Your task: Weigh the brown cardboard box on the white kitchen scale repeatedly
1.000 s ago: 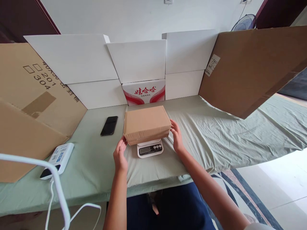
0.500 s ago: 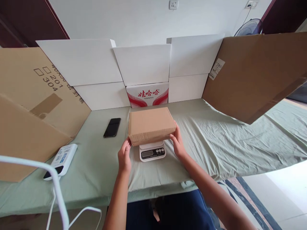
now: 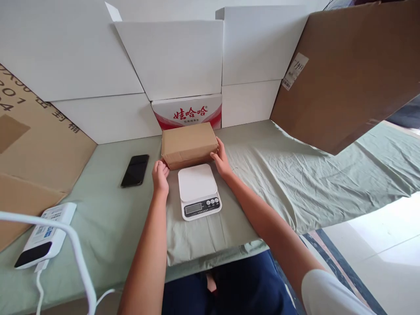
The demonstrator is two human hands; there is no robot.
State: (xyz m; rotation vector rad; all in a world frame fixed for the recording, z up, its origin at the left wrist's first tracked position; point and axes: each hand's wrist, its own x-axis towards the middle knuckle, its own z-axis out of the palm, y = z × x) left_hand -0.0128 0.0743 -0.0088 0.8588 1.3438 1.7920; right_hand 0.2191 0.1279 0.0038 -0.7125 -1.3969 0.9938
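A closed brown cardboard box [image 3: 189, 142] is just behind the white kitchen scale [image 3: 198, 183], in front of the white carton with red print. My left hand [image 3: 160, 177] is at the box's near left corner, fingers curled in against its lower edge. On the other side, my right hand [image 3: 222, 158] grips the near right corner, the thumb on the front face and the fingers along the side. The scale's bare platform, dark display and round buttons face me. Whether the box's underside touches the cloth is hidden.
A black phone [image 3: 134, 170] lies on the green cloth [image 3: 295, 175] to the left. Farther left is a white device [image 3: 49, 234] with a cable, and a white curved bar [image 3: 77, 249]. White boxes [image 3: 173, 57] and large brown cardboard [image 3: 341, 78] wall the back and sides.
Both hands have carried the cardboard box away from me, from over the scale to behind it, uncovering the platform. The view has tilted down and shifted.
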